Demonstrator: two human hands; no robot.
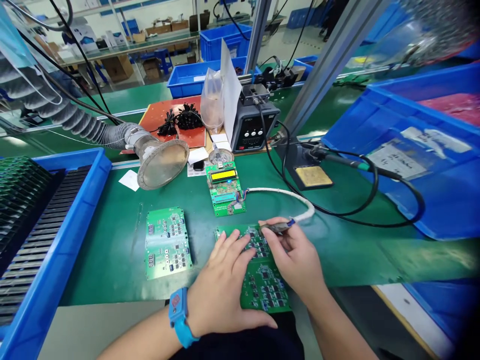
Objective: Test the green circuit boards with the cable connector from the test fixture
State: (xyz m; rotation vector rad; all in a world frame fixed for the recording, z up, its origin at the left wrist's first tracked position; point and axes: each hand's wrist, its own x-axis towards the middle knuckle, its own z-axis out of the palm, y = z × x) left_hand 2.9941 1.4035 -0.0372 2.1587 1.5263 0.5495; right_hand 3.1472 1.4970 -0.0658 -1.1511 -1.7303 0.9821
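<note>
A green circuit board [267, 286] lies at the bench's near edge. My left hand [225, 285] rests flat on its left part, fingers stretched out, a blue wristband on the wrist. My right hand [294, 255] is closed in a pinch on a small connector probe [279, 227] pressed against the board's top edge. A white sleeved cable [288, 196] runs from the probe to a small green tester board with a lit yellow display [224, 187]. A second green circuit board [167, 242] lies to the left, untouched.
A blue tray of racked boards [41, 225] stands at the left. A grey fume extraction hose with a funnel [159, 160] points at the bench. A soldering station [255, 125], an iron holder with sponge [313, 176] and black cables sit behind. Blue bins [423, 150] are at the right.
</note>
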